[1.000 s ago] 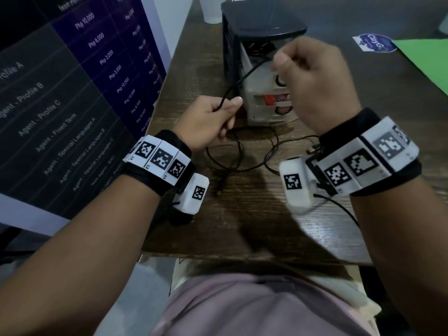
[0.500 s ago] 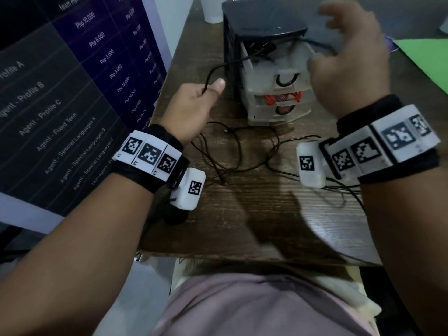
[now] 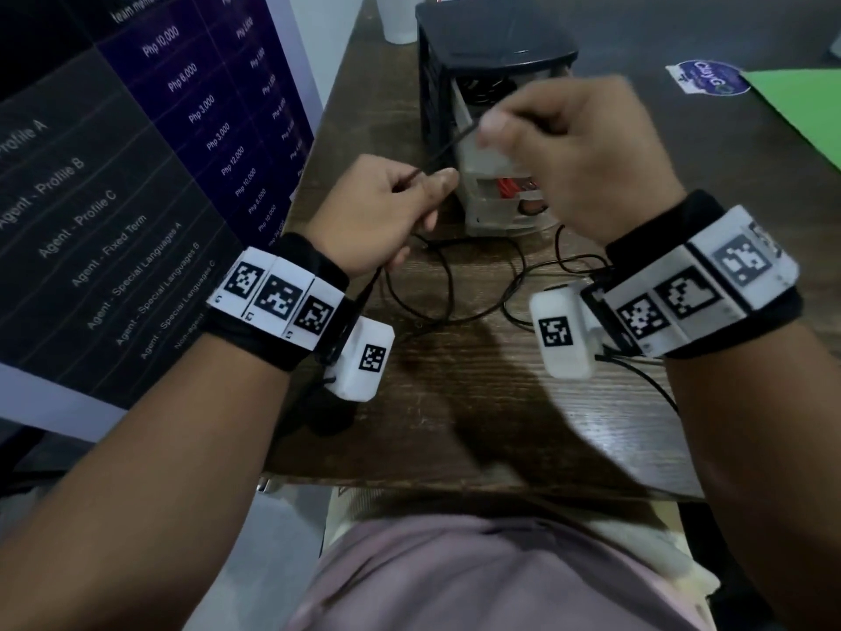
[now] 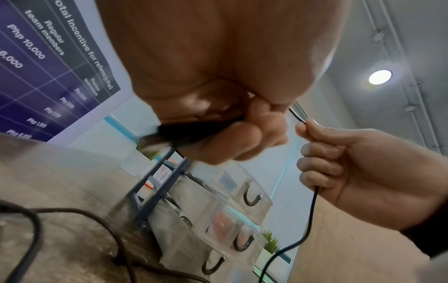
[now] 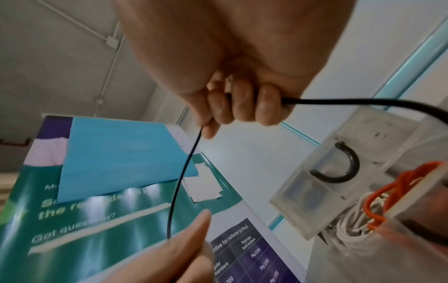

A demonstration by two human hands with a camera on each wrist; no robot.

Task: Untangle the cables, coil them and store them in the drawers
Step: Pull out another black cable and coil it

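A thin black cable (image 3: pixel 448 148) runs taut between my two hands above the wooden table (image 3: pixel 478 403). My left hand (image 3: pixel 387 211) pinches it between thumb and fingers, with loops gathered in the palm (image 4: pixel 194 132). My right hand (image 3: pixel 569 148) is curled round the same black cable (image 5: pixel 184 172), held in front of the drawer unit (image 3: pixel 491 75). More black cable (image 3: pixel 446 289) lies in loose loops on the table below the hands. The unit's clear drawers (image 5: pixel 322 172) stand pulled out; one holds orange and white cables (image 5: pixel 378 201).
A dark printed banner (image 3: pixel 136 175) stands along the table's left edge. A green sheet (image 3: pixel 801 116) and a round sticker (image 3: pixel 710 79) lie at the far right. A white cup (image 3: pixel 396 20) stands behind the drawer unit.
My right hand has come down and left from over the drawer unit and closed on the cable. My left hand has shifted right towards it, shortening the taut stretch.
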